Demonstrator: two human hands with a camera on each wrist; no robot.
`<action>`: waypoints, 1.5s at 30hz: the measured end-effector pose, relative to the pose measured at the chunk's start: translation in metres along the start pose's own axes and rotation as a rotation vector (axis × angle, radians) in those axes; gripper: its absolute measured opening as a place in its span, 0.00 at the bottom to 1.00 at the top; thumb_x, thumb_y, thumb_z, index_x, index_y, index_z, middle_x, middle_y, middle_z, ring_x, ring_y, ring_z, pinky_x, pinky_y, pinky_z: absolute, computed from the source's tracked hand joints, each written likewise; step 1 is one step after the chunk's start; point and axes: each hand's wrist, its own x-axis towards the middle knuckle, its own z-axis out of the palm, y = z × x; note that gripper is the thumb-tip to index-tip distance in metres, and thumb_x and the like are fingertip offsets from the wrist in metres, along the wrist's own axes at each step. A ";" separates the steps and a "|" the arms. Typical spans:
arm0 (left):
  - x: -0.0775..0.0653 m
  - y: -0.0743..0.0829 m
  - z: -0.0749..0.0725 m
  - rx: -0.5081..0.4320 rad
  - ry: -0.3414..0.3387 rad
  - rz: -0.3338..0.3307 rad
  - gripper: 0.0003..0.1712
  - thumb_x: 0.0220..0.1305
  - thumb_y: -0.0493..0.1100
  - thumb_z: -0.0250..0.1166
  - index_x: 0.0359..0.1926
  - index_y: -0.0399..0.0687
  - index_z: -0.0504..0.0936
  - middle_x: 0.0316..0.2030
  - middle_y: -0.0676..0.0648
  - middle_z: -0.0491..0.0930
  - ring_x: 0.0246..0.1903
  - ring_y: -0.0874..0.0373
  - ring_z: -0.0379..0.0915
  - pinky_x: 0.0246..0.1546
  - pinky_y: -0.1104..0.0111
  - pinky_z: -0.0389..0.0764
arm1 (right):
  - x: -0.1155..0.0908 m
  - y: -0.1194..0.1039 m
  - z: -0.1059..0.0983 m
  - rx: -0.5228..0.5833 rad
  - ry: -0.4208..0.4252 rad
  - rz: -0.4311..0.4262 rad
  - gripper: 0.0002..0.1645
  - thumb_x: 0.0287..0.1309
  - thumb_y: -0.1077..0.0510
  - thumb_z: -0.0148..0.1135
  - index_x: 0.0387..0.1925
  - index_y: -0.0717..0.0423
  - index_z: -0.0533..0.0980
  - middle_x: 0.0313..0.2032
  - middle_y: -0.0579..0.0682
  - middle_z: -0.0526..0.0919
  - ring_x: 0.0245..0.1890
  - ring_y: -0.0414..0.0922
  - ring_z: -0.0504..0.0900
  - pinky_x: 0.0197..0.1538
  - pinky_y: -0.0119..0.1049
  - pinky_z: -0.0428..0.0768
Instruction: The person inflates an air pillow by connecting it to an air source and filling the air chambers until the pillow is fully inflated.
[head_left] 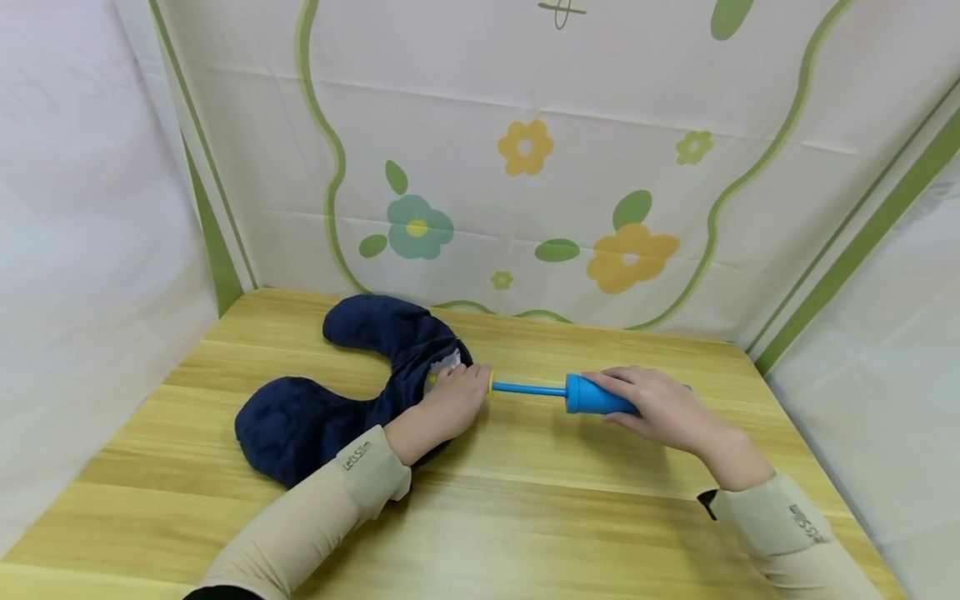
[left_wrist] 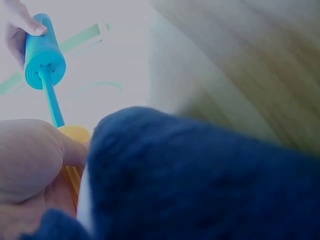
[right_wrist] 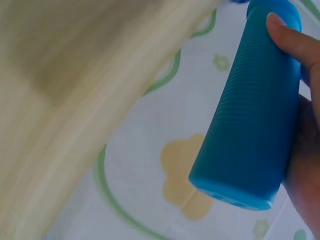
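Note:
A navy U-shaped neck pillow (head_left: 300,421) lies on the wooden table, its curve toward the right. Clear plastic (head_left: 448,362) shows at an opening in its cover. At that spot my left hand (head_left: 456,407) grips the yellow end (left_wrist: 76,133) of a hand pump, mostly hidden by the fingers. From there a thin blue rod (head_left: 528,389) runs right into the pump's ribbed blue cylinder (head_left: 588,394). My right hand (head_left: 663,410) holds this cylinder, with the thumb (right_wrist: 290,40) along its side. Where the pump meets the pillow is hidden.
The wood-grain table (head_left: 480,533) extends under both arms. Behind it hangs a white cloth (head_left: 465,108) printed with flowers and green lines, and pale cloth walls (head_left: 90,250) stand on both sides.

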 end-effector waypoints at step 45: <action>0.001 -0.002 -0.002 -0.009 -0.001 0.041 0.07 0.78 0.31 0.53 0.41 0.45 0.71 0.33 0.49 0.70 0.28 0.55 0.59 0.36 0.65 0.63 | 0.002 0.012 0.026 -0.219 0.207 -0.191 0.38 0.80 0.36 0.29 0.70 0.53 0.72 0.53 0.56 0.82 0.45 0.55 0.84 0.43 0.55 0.82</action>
